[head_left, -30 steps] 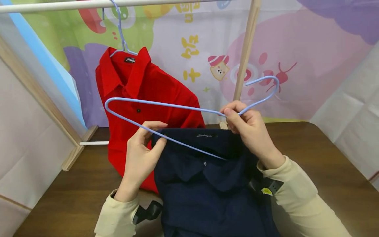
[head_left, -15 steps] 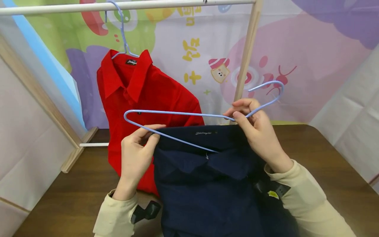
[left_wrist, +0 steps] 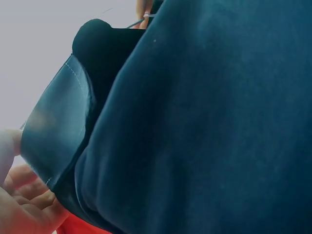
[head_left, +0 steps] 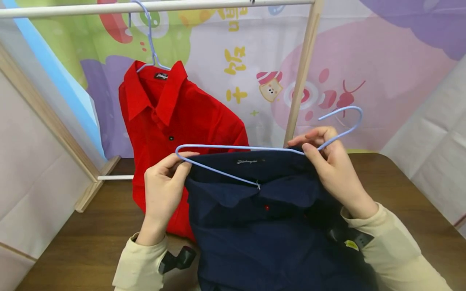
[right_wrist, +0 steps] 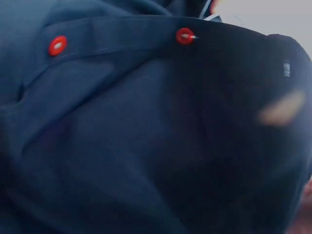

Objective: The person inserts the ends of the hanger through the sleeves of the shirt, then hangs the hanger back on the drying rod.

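Note:
A navy shirt (head_left: 262, 242) with a collar and red buttons (right_wrist: 185, 35) hangs in front of me. My left hand (head_left: 162, 190) pinches its collar at the left corner, thumb on the near side. My right hand (head_left: 335, 169) grips a light-blue hanger (head_left: 225, 147) just below the hook. One end of the hanger passes over the collar beside my left fingertips; the other runs down into the neck opening and is hidden. In the left wrist view the left hand (left_wrist: 29, 209) is at the collar flap (left_wrist: 58, 122).
Behind, a red shirt (head_left: 214, 117) hangs by another blue hanger (head_left: 150, 36) from a white rod (head_left: 218, 5). Wooden posts (head_left: 303, 76) hold the rod. A brown table (head_left: 411, 210) lies below, and a cartoon-printed cloth (head_left: 386, 64) covers the back.
My right hand has moved right and slightly down, drawing the hanger rightward. The hanger's left end now lies close to my left hand, which has shifted slightly left with the collar.

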`<state>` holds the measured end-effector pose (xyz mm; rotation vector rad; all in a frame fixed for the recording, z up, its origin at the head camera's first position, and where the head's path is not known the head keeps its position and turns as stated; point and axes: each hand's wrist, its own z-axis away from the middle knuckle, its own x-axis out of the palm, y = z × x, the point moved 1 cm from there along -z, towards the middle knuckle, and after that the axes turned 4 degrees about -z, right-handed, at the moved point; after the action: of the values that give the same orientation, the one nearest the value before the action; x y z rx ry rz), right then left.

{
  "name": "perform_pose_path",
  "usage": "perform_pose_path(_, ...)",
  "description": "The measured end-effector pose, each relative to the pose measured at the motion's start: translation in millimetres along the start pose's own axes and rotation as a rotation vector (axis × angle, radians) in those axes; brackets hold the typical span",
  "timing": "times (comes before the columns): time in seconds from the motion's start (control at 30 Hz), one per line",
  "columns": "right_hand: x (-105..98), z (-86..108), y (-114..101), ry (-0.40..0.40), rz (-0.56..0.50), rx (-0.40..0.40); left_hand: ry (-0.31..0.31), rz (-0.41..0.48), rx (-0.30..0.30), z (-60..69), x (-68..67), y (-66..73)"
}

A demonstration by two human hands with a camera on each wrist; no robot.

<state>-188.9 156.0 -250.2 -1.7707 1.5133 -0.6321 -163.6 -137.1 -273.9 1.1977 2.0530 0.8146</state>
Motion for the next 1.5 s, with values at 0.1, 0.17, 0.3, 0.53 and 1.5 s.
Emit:
perform_pose_path(0.1,-5,2.4,0,-0.016,0.016,-0.046,0.005,0.015,0.009,-0.3,-0.1,0.2)
perform_pose_path(0.17,-7,4.2,0,-0.027,0.014,-0.07,0.006,0.03,0.016,-0.4,0.1,0.1)
perform_pose_path(0.3,-13,9.0,-1,-0.021,0.022,-0.094,0.019,0.033,0.028,0.9,0.4,0.7)
perform_pose_path(0.53,-21,15.8,-4,-0.018,0.147,-0.136,0.024,0.005,0.087,3.5,1.6,4.4)
perform_pose_path(1.5,29,17.6,-5,-0.204,0.529,-0.169,-0.28,-0.19,0.365,22.8,47.5,0.8)
